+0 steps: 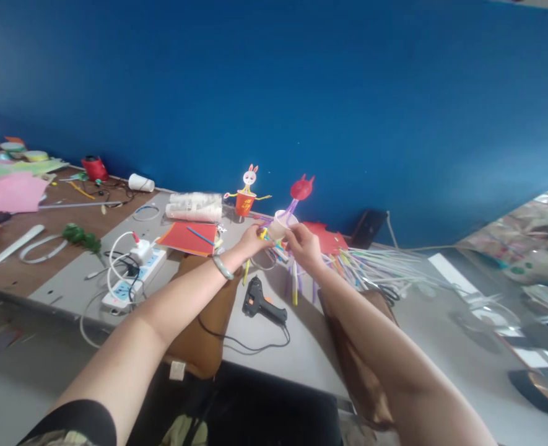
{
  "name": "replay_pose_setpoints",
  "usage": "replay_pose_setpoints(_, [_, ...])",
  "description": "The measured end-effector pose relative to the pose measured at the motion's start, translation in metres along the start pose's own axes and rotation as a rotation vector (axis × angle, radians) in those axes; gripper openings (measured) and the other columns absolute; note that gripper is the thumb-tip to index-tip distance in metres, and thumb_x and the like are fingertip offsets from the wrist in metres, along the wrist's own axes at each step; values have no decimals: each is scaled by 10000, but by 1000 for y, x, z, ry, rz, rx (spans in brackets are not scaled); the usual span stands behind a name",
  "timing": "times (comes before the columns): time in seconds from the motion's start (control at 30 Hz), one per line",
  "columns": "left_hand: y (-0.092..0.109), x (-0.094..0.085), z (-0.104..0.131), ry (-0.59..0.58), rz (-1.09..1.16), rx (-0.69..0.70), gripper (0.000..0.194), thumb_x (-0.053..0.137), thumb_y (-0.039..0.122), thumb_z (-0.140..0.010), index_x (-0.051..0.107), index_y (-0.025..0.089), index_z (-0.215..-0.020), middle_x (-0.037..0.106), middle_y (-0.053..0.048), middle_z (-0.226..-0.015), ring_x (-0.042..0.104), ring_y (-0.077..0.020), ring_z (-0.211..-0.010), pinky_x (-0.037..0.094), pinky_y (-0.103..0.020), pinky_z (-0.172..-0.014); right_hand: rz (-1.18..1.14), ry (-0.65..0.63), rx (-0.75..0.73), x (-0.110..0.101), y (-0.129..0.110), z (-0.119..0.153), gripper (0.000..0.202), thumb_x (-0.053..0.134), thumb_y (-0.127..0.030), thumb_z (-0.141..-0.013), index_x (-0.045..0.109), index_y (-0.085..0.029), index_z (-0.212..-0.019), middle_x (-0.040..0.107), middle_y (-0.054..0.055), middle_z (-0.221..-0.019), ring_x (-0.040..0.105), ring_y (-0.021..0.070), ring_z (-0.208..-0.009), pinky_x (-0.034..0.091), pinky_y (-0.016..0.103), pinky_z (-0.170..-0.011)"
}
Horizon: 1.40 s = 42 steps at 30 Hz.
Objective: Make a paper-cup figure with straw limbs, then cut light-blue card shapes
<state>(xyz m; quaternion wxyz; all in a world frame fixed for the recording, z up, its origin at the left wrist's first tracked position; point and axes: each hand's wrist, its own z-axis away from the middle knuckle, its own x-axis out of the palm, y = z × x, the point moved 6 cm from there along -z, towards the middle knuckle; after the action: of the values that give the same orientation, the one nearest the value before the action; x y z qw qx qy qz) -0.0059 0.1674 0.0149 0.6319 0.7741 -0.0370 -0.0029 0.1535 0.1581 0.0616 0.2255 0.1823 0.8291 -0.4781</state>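
Note:
A white paper cup is tilted in my right hand, whose fingers are closed on its right side. Purple pipe cleaners rise from the cup and bear a red eared head cutout. My left hand is at the cup's left side, fingers pinched beside a small yellow piece; what they grip is too small to tell. Beneath both hands a black glue gun lies on the table. Behind them stands a red cup figure with a white rabbit head and yellow arms.
A power strip, red paper sheets and a sleeve of stacked paper cups are on the left. Many loose pipe cleaners and scissors lie on the right. The glue gun's cord loops toward the front edge. A blue wall rises behind.

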Motion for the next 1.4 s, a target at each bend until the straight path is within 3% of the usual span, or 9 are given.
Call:
replay_pose_setpoints(0.13, [-5, 2, -1, -5, -62, -7, 618, 778, 130, -672, 541, 110, -1243, 672, -154, -1171, 651, -236, -1055, 511, -373, -922, 160, 15, 2, -6, 11, -27, 198, 483, -386, -894, 560, -206, -872, 681, 17, -705, 623, 151, -577, 467, 247, -582])
replay_pose_setpoints(0.27, [-6, 8, 1, -72, -169, 13, 460, 786, 146, -656, 635, 125, -1090, 709, -108, -1042, 679, -239, -940, 534, -397, -875, 328, 3, 25, -7, 27, -53, 200, 451, -351, -897, 586, -204, -897, 698, 35, -743, 640, 177, -658, 451, 260, -620])
replay_pose_setpoints(0.5, [-2, 12, 7, -181, -379, 101, 338, 795, 188, -626, 687, 146, -944, 709, -101, -1018, 653, -284, -1014, 491, -416, -950, 438, 0, 61, -4, 54, -77, 250, 451, -317, -887, 640, -211, -1012, 728, 63, -827, 654, 220, -744, 450, 293, -676])
replay_pose_setpoints(0.77, [-6, 14, 6, -243, -483, 128, 351, 776, 272, -676, 676, 150, -990, 715, -108, -1023, 675, -263, -936, 518, -370, -848, 508, 13, 92, -8, 71, -89, 290, 430, -324, -902, 642, -207, -1061, 734, 64, -865, 641, 206, -737, 437, 279, -662])
replay_pose_setpoints(1.0, [-4, 13, 6, -250, -493, 130, 341, 764, 294, -700, 680, 145, -995, 713, -108, -1013, 671, -267, -962, 513, -376, -866, 554, -6, 118, -8, 67, -96, 298, 432, -340, -912, 646, -206, -1069, 736, 70, -898, 646, 212, -774, 445, 280, -682])
replay_pose_setpoints(1.4, [-3, 13, 6, -251, -463, 138, 295, 773, 275, -681, 703, 163, -945, 700, -75, -966, 659, -240, -930, 510, -357, -883, 624, -54, 148, -10, 66, -97, 380, 510, -299, -889, 588, -202, -1248, 753, 81, -943, 675, 242, -878, 459, 290, -731])
